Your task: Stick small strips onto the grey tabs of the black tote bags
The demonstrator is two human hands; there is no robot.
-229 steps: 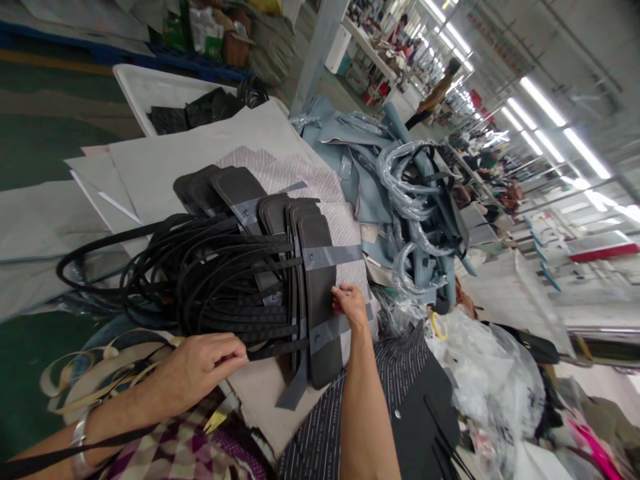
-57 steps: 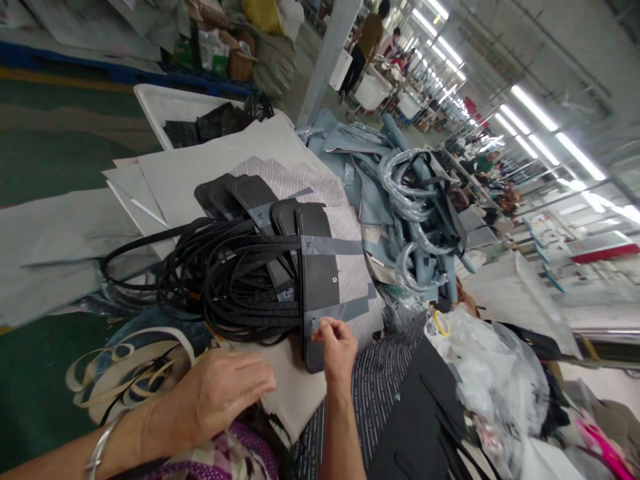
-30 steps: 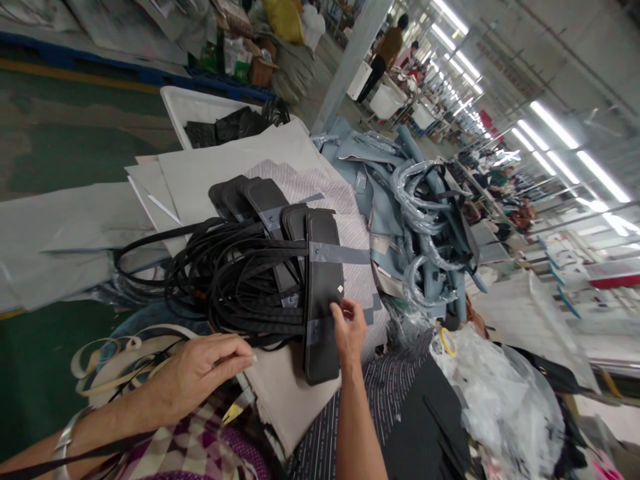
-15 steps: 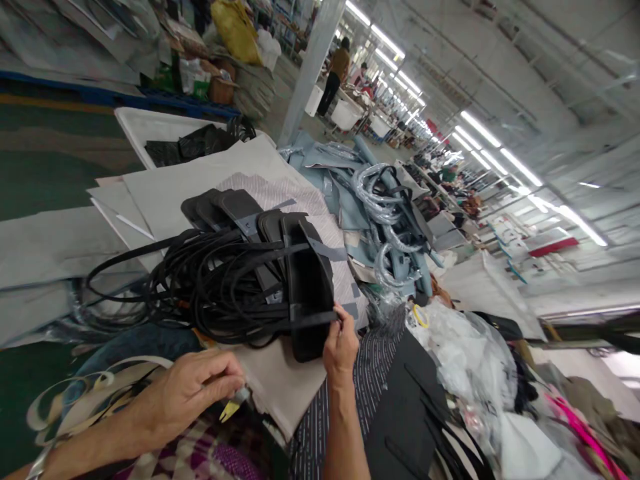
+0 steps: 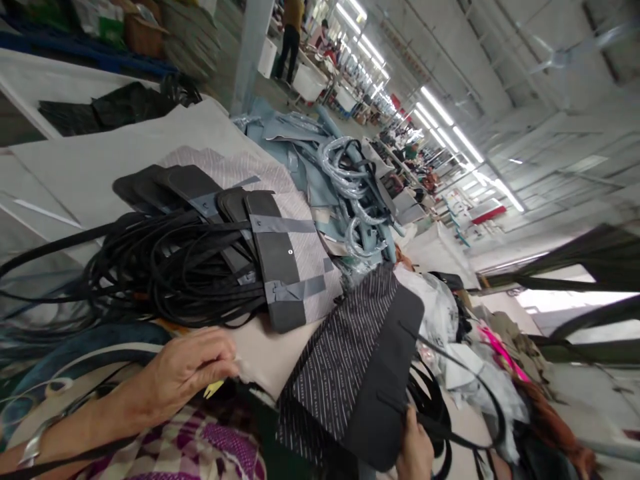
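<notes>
My left hand (image 5: 195, 370) is closed in a pinch at the lower left. A small tool with a forked yellow end (image 5: 214, 389) pokes out beneath its fingers; its rest is hidden. At the lower right, my right hand (image 5: 416, 443) grips the edge of a black bag panel (image 5: 383, 373) near the base of its strap. Joined to this panel is dark striped lining fabric (image 5: 340, 360), hanging over the table edge. Left of it lie stacked black bag panels (image 5: 280, 267) with grey tape strips and a tangle of long black straps (image 5: 190, 267).
Light blue pieces with plastic-wrapped handles (image 5: 345, 167) lie at the back. Clear plastic bags (image 5: 440, 307) and a bright pink strip (image 5: 505, 353) are heaped on the right. A metal post (image 5: 250, 60) rises behind the table, and people stand farther off.
My right hand has left the strap on the stacked panels and moved right, onto the panel with striped lining, which is now lifted and turned. My left hand keeps its pinch. The view has swung right.
</notes>
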